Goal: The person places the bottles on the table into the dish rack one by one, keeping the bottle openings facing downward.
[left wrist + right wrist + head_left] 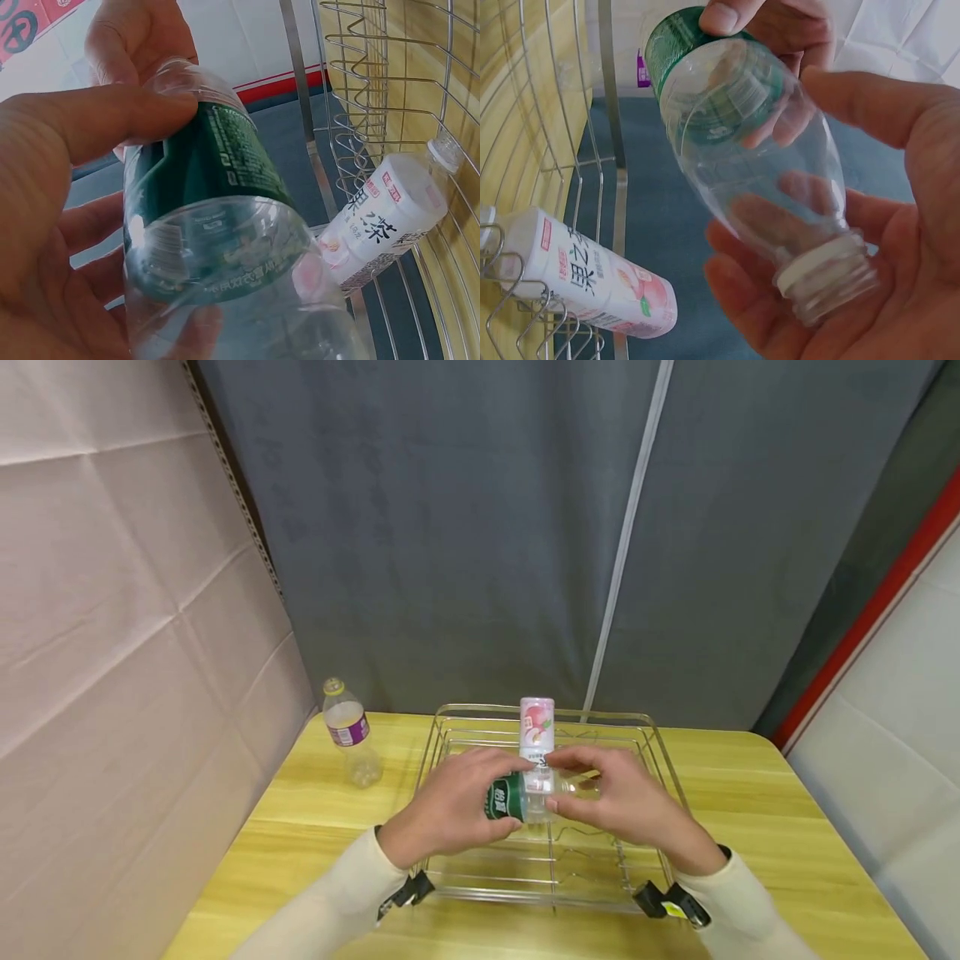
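Both hands hold a clear plastic bottle (507,796) with a green label, lying sideways above a wire rack (491,894). My left hand (453,797) grips its labelled end, thumb across the label in the left wrist view. Around the neck end curls my right hand (618,797), its palm by the bare threaded mouth in the right wrist view. No cap sits on that neck. A white bottle (537,727) with a peach picture lies in the rack just beyond, partly hidden by the green-labelled one.
Left of the rack, a clear bottle (348,735) with a purple label and yellow cap stands on the wooden table (300,852). A grey curtain (450,543) hangs behind the table, with a pale sheet (135,610) along the left side.
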